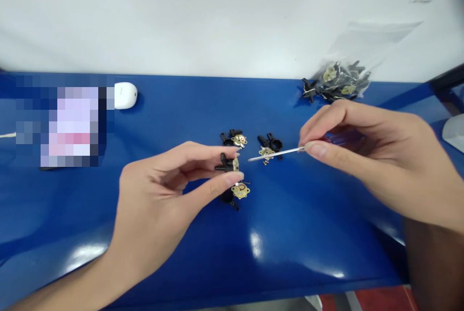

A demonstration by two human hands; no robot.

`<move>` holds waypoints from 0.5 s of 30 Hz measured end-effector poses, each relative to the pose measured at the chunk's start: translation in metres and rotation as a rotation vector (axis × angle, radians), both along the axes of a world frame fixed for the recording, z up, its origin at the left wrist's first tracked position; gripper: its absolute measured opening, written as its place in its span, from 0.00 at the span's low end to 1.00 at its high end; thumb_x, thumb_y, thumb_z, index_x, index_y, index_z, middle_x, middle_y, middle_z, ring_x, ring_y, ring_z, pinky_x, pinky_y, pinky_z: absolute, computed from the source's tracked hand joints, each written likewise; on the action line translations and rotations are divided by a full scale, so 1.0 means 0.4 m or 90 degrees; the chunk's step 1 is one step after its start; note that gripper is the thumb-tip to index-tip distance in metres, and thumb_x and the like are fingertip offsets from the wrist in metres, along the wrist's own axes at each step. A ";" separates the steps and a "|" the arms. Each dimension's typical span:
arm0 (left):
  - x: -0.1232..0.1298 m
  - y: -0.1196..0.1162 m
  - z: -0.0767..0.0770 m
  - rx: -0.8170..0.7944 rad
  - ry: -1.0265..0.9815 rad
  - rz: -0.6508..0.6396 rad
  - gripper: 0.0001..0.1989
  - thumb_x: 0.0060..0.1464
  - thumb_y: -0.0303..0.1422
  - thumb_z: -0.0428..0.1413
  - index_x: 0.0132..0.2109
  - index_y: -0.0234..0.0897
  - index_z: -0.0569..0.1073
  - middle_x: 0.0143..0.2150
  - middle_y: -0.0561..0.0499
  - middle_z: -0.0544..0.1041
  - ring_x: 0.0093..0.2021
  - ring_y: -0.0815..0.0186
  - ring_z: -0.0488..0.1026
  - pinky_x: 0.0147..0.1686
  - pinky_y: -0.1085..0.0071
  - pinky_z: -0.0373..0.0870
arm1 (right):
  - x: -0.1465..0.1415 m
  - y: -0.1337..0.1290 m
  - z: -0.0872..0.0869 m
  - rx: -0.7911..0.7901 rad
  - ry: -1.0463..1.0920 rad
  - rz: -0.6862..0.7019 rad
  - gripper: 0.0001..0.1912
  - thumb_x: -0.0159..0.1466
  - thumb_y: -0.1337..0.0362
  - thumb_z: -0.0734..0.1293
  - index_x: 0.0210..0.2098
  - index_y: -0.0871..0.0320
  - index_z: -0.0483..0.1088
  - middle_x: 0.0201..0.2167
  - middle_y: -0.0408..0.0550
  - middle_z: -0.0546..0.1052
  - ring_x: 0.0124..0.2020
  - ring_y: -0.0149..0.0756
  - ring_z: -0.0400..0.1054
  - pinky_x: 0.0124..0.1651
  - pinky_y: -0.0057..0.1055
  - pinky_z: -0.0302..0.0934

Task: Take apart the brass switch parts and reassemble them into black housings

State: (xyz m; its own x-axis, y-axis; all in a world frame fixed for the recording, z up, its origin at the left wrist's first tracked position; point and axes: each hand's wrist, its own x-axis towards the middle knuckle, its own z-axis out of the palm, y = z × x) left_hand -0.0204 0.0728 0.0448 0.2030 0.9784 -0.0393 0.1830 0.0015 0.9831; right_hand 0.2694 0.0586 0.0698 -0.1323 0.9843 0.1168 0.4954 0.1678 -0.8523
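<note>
Between the thumb and fingers of my left hand (177,190) is a small black part with a brass-coloured plate (226,163). My right hand (366,151) grips a thin screwdriver (277,154) whose metal shaft points left. Its tip is a short way right of the held part, not touching it. Behind my left fingertips lies a black part with a brass plate (239,140). Another brass plate and black piece (240,190) lie just below my left thumb. Under the screwdriver shaft are a black part (274,143), a brass plate and tiny screws (266,161).
A clear plastic bag of black and brass parts (344,81) sits at the back right of the blue table (290,243). At the left are a white case (125,96) and a pixelated device (76,125). A white wall (253,25) stands behind.
</note>
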 end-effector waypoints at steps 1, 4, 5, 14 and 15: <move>-0.002 0.005 -0.002 -0.012 -0.016 0.005 0.10 0.58 0.36 0.77 0.47 0.54 0.90 0.46 0.58 0.90 0.43 0.66 0.85 0.48 0.74 0.85 | 0.011 0.002 0.002 -0.013 -0.013 -0.006 0.10 0.68 0.54 0.80 0.38 0.50 0.80 0.36 0.43 0.81 0.35 0.35 0.74 0.32 0.29 0.68; -0.011 0.018 -0.007 -0.049 -0.068 0.001 0.17 0.62 0.35 0.75 0.56 0.53 0.88 0.49 0.55 0.90 0.48 0.66 0.86 0.53 0.77 0.83 | 0.043 0.007 -0.003 -0.110 -0.038 0.049 0.11 0.67 0.52 0.81 0.39 0.50 0.81 0.35 0.43 0.82 0.34 0.37 0.74 0.32 0.30 0.67; -0.015 0.020 -0.008 -0.063 -0.082 -0.007 0.19 0.63 0.35 0.74 0.59 0.53 0.87 0.50 0.54 0.89 0.49 0.65 0.86 0.54 0.77 0.83 | 0.052 0.009 -0.008 -0.154 -0.042 0.077 0.11 0.67 0.52 0.81 0.40 0.50 0.81 0.35 0.43 0.82 0.34 0.38 0.74 0.32 0.30 0.67; -0.017 0.017 -0.007 -0.153 -0.138 -0.051 0.17 0.69 0.35 0.68 0.63 0.51 0.85 0.56 0.50 0.89 0.54 0.57 0.88 0.50 0.69 0.90 | 0.074 0.019 -0.051 -0.234 -0.241 0.189 0.14 0.69 0.46 0.77 0.38 0.48 0.79 0.33 0.39 0.81 0.30 0.34 0.71 0.31 0.31 0.62; -0.017 0.018 -0.007 -0.157 -0.138 -0.051 0.17 0.69 0.36 0.69 0.62 0.50 0.85 0.56 0.50 0.90 0.54 0.57 0.88 0.50 0.70 0.90 | 0.075 0.019 -0.054 -0.235 -0.248 0.196 0.14 0.70 0.47 0.77 0.37 0.49 0.79 0.32 0.39 0.81 0.30 0.34 0.71 0.31 0.32 0.62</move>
State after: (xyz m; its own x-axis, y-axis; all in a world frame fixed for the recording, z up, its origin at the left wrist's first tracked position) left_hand -0.0270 0.0799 0.0419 0.3081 0.9254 -0.2207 -0.0210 0.2386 0.9709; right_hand 0.2993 0.0663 0.0483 -0.3817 0.8603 -0.3380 0.7573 0.0814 -0.6480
